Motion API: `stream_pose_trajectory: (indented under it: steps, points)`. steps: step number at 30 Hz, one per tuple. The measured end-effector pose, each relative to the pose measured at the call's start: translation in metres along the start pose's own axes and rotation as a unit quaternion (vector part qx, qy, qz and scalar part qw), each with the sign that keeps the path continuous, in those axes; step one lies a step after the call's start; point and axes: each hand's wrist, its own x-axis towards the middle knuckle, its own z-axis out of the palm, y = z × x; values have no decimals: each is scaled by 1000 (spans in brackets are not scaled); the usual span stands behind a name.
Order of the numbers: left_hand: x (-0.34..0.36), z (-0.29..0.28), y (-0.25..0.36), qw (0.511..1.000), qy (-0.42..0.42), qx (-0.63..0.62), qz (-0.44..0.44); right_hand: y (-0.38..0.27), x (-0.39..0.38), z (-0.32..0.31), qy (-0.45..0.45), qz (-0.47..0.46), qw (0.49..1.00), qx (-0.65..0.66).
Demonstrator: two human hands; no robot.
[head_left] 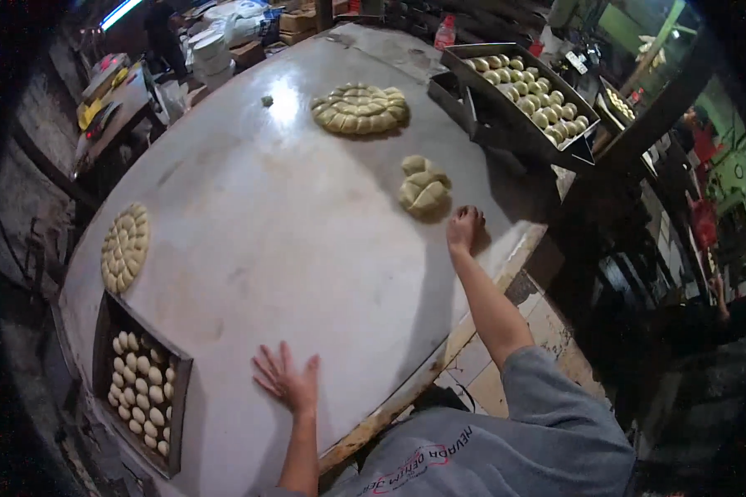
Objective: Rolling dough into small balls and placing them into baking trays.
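Observation:
My left hand [288, 378] rests on the pale worktable [307, 273] near its front edge, fingers spread and nothing in it. Over to the right, my right hand [466, 225] is closed low at the tabletop, its fingers curled under. Whatever it may hold is hidden beneath it. Just beyond that hand lies a small pile of dough pieces [424, 189], close to the knuckles but apart from them. A large round slab of dough cut into segments [360, 109] sits farther back. Another such scored dough round [126, 248] lies at the table's left edge.
A dark metal tray [182, 389] of round dough balls stands at the near left. At the back right, a stacked tray [472, 51] carries rows of dough balls. A red bottle [445, 33] stands behind it. A small dough scrap [267, 101] lies toward the far side.

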Motion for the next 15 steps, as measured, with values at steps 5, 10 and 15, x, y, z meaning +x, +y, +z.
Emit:
stream_pose_trajectory:
  steps: [5, 10, 15]
  points:
    - [23, 15, 24, 997, 24, 19, -68, -37, 79, 3, -26, 5, 1000, -11]
    - [18, 19, 19, 995, 61, -13, -74, -86, 119, 41, -314, -122, 941, -16]
    - [12, 26, 14, 989, 115, -78, -50, -63, 122, 61, -343, -170, 911, 151]
